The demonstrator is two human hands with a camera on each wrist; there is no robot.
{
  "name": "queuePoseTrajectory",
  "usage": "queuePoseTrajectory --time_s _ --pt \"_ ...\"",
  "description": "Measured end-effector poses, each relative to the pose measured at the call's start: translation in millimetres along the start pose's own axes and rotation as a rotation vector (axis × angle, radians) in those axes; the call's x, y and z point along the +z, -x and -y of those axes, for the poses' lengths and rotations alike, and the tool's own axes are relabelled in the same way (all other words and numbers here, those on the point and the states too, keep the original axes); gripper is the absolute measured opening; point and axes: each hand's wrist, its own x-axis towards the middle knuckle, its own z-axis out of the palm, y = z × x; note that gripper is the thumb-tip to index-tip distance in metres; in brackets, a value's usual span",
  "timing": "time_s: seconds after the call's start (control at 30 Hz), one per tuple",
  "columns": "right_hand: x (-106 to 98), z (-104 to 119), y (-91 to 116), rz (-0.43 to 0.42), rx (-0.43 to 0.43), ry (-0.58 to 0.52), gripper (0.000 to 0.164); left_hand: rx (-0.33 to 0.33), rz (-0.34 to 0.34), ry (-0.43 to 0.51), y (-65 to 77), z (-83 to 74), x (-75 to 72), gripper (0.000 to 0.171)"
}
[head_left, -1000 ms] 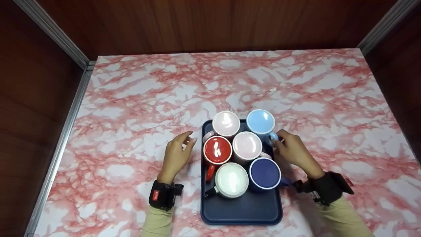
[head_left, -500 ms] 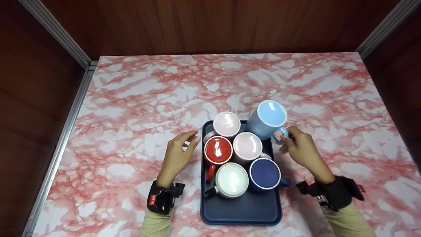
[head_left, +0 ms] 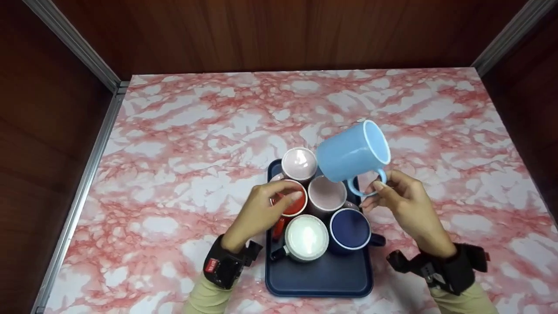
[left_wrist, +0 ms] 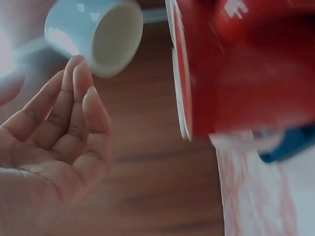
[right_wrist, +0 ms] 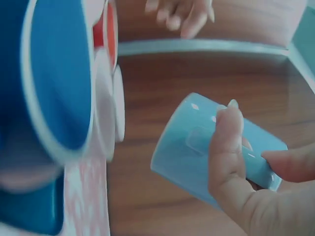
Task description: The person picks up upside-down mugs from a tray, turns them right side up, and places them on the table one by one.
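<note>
My right hand (head_left: 407, 205) grips the handle of a light blue mug (head_left: 348, 152), raised over the far right corner of the tray and tipped with its mouth to the right. In the right wrist view, thumb and fingers pinch that mug's handle (right_wrist: 258, 169). My left hand (head_left: 270, 207) hovers above the red mug (head_left: 298, 205), fingers loosely bent and holding nothing. From the left wrist view, the left fingertips (left_wrist: 78, 64) overlap the light blue mug, with a gap to the red mug.
A dark blue tray (head_left: 320, 279) bears two pale pink mugs (head_left: 299, 163), a white mug with a black handle (head_left: 307, 237) and a navy mug (head_left: 350, 229), whose handle sticks out past the right edge. Wood-look panels (head_left: 283, 35) enclose the marbled red-and-white table (head_left: 196, 117).
My right hand has lifted the light blue mug off the tray and tilted it onto its side. My left hand has moved right, from beside the tray to over the red mug.
</note>
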Motion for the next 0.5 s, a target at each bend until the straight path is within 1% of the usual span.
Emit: queuePoseTrajectory --time_s 0.13,0.2,0.27,0.33,0.37,0.4,0.43,0.5 --pt "8 -4 3 0.1 -0.053 -0.246 0.013 -0.001 0.09 -0.002 -6.2 -9.0 13.9 0.024" --pt "11 -6 3 0.155 -0.076 -0.346 0.01 -0.028 0.122 0.028 -8.1 -12.2 20.1 0.026" --pt "14 -8 3 0.194 -0.085 -0.416 0.012 -0.054 0.146 0.1 -9.9 -14.3 26.2 0.028" --pt "16 -10 2 0.233 -0.098 -0.48 0.016 -0.105 0.149 0.237 -11.0 -15.4 32.6 0.029" --pt "17 -11 2 0.249 -0.1 -0.508 0.018 -0.141 0.143 0.333 -11.5 -16.0 35.8 0.029" --pt "19 -12 2 0.266 -0.109 -0.536 0.02 -0.189 0.132 0.445 -11.9 -17.1 38.9 0.028" --pt "20 -13 2 0.278 -0.112 -0.558 0.022 -0.247 0.117 0.577 -12.2 -18.3 42.2 0.026" --pt "22 -15 2 0.313 -0.126 -0.624 0.025 -0.37 0.06 0.839 -12.4 -21.6 48.1 0.021"
